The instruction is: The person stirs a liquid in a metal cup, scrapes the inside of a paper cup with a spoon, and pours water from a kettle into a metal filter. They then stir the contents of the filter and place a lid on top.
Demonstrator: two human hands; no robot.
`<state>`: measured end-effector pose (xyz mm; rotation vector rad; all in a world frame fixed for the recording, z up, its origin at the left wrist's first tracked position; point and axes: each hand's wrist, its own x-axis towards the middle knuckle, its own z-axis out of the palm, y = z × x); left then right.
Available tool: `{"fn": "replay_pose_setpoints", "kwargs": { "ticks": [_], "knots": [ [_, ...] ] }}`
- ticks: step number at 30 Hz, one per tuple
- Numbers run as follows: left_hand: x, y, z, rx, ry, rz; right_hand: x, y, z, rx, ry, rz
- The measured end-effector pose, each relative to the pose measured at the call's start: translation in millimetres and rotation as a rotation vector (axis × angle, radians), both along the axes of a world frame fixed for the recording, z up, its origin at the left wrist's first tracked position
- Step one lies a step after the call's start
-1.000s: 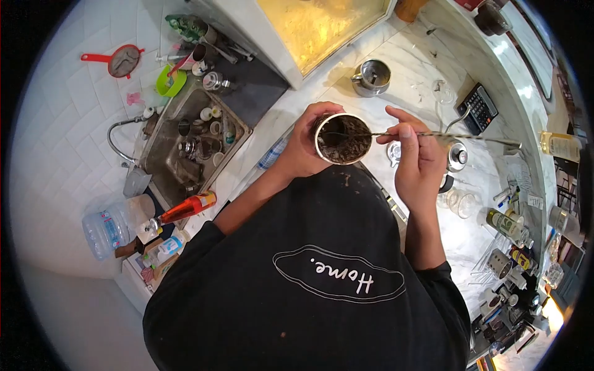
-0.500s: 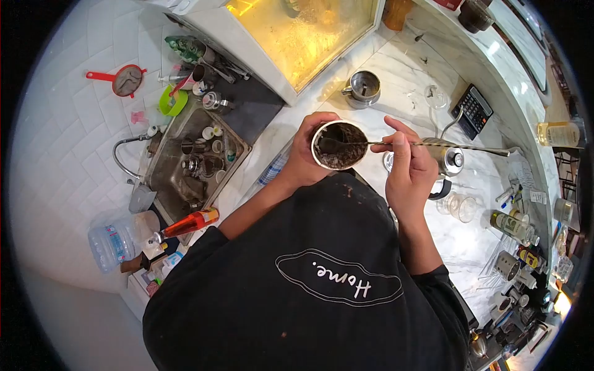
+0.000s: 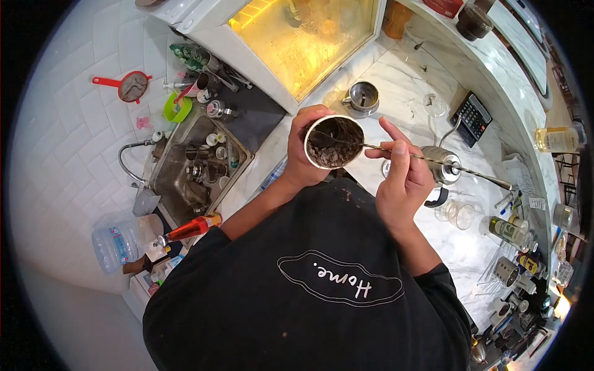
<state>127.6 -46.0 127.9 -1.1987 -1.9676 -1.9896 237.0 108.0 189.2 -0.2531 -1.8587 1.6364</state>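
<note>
A white-rimmed cup [image 3: 334,162] with dark brown, clumpy contents is wrapped by my left hand [image 3: 303,151], its mouth facing up toward the camera. My right hand [image 3: 405,179] pinches a long twisted metal spoon [image 3: 479,172] between thumb and fingers, with the index finger raised. The spoon's bowl end rests inside the cup, against the dark contents, and its handle reaches out to the right over a metal kettle [image 3: 442,164]. Beyond the cup, a metal pot [image 3: 362,96] stands on the marble counter [image 3: 396,74].
On the left are a sink [image 3: 167,196] holding dishes, a red-orange bottle [image 3: 189,229] and a water jug [image 3: 114,247]. A lit glass case [image 3: 309,43] stands ahead. To the right are a calculator [image 3: 471,119], glasses [image 3: 460,215] and several bottles.
The cup has shifted slightly left and tilted in my left hand. My right hand has moved a little left and down, and the spoon now slopes more steeply down to the right.
</note>
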Motion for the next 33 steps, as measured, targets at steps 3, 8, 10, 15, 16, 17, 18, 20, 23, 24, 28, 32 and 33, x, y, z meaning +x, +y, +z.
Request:
{"fn": "replay_pose_setpoints", "kwargs": {
  "ticks": [3,8,10,15,16,17,18,20,23,24,28,32,33],
  "knots": [
    [3,0,-3,-0.050,0.049,0.083,-2,-8,-2,-0.081,0.030,0.003],
    [8,-2,-12,-0.035,-0.027,0.080,-4,-10,-1,-0.184,-0.016,0.009],
    [4,-1,-9,-0.028,-0.017,0.066,-9,-6,-2,-0.203,-0.012,0.018],
    [-4,4,-4,-0.016,0.060,0.097,-12,-1,3,-0.236,-0.026,0.032],
    [-4,5,-4,-0.016,0.060,0.100,-12,-1,4,-0.239,-0.030,0.035],
    [-3,5,-4,-0.018,0.059,0.103,-12,-1,3,-0.239,-0.024,0.037],
    [-3,6,-4,-0.021,0.058,0.104,-11,-1,3,-0.239,-0.018,0.039],
    [-3,8,-5,-0.006,0.037,0.096,-11,2,2,-0.246,-0.016,0.036],
    [-1,9,-9,-0.022,0.031,0.086,-7,5,0,-0.272,-0.041,0.019],
    [0,9,-11,-0.034,0.032,0.083,-7,6,-2,-0.282,-0.052,0.014],
    [4,7,-23,-0.042,-0.015,0.046,-3,7,-10,-0.331,-0.067,0.007],
    [10,10,-24,-0.004,-0.097,0.078,3,11,-6,-0.205,-0.070,0.006],
    [8,11,-21,-0.011,-0.081,0.094,2,15,-6,-0.085,-0.030,0.026]
  ]
}}
